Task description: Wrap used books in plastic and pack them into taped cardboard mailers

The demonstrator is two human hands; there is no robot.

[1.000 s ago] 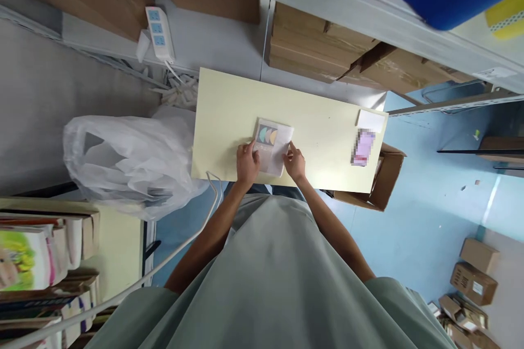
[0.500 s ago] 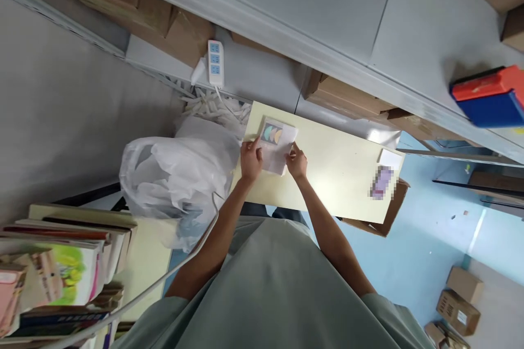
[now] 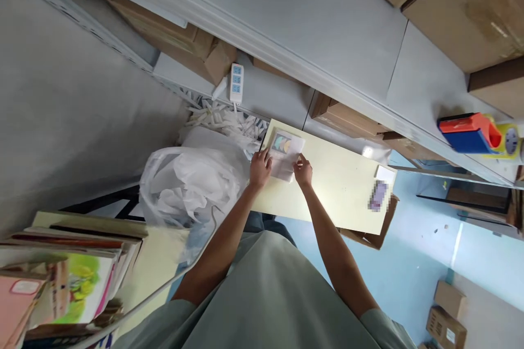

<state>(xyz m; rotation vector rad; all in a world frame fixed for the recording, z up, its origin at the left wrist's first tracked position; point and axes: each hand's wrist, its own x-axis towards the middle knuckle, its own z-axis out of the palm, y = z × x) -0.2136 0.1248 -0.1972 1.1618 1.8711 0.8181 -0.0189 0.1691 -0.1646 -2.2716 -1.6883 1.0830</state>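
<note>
Head view: a pale booklet (image 3: 285, 161) lies near the centre of the frame, on the left end of the cream table (image 3: 335, 177), its side with a dark patch of coloured half-rounds facing up; the left hand (image 3: 260, 168) is at its left edge, fingers bent towards the border; the right hand (image 3: 303, 170) is at its right edge, fingers curled; whether either one pinches the booklet or only rests against it, I cannot tell. Handling looks under way rather than finished, judging by both hands at the booklet; it lies flat between them, seemingly closed, while nothing visible shows a completed result or how much remains; the hands hide parts of both side edges, the print is too small to read, and it is unclear whether the blank right part is bare cover or a loose sheet; farther right, a purple item (image 3: 377, 195) is blurred into blocks near a white card (image 3: 385, 173); the carton (image 3: 387, 223) below is mostly hidden by the table; left of centre, the plastic bag (image 3: 151, 180) has white contents hard to sort out; at lower left, the books (image 3: 84, 278) are cut off by the frame.
</note>
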